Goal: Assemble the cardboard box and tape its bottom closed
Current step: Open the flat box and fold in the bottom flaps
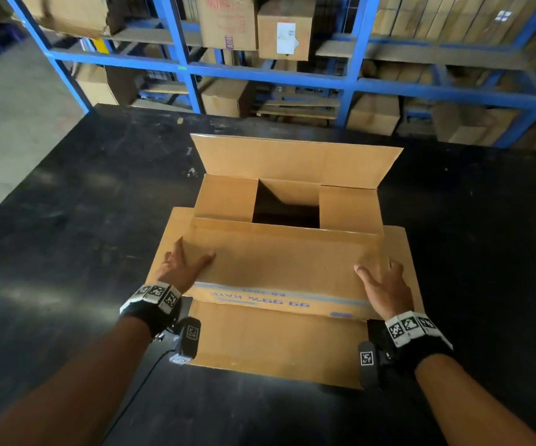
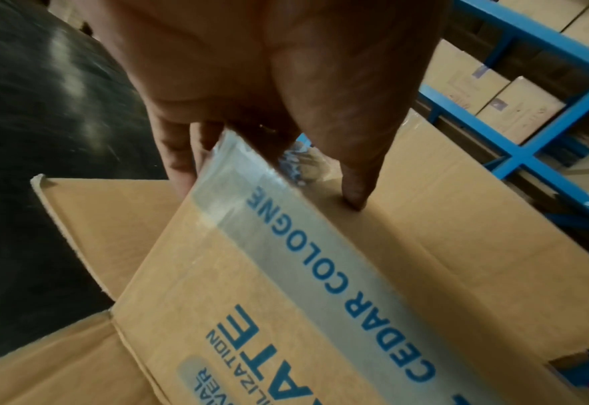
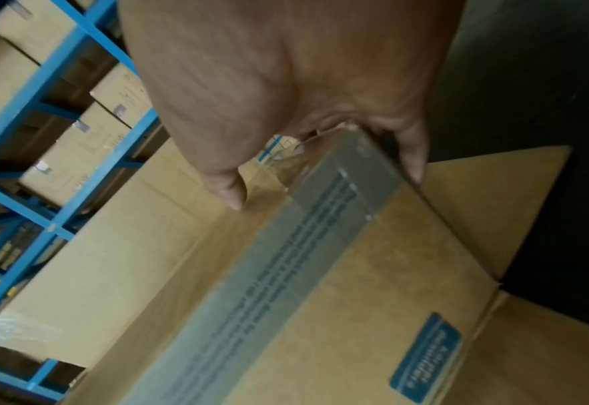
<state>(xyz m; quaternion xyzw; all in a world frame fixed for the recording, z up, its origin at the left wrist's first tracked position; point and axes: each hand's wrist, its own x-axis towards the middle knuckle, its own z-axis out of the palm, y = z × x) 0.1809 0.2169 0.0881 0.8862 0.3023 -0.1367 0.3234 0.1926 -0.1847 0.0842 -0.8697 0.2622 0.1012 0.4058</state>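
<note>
Shelving [image 1: 350,75] in blue steel, loaded with cartons, runs behind the black table [image 1: 67,220]. Cardboard box [image 1: 286,265] sits mid-table, long axis left to right, opening facing up, far flap standing, two short end flaps folded in. Blue print under a strip of clear tape reads "CEDAR COLOGNE", and "99.99% RATE" upside down. Left hand [image 1: 181,263] pinches the near flap's left end, thumb on top, fingers beneath. Right hand [image 1: 385,289] pinches the right end likewise.
</note>
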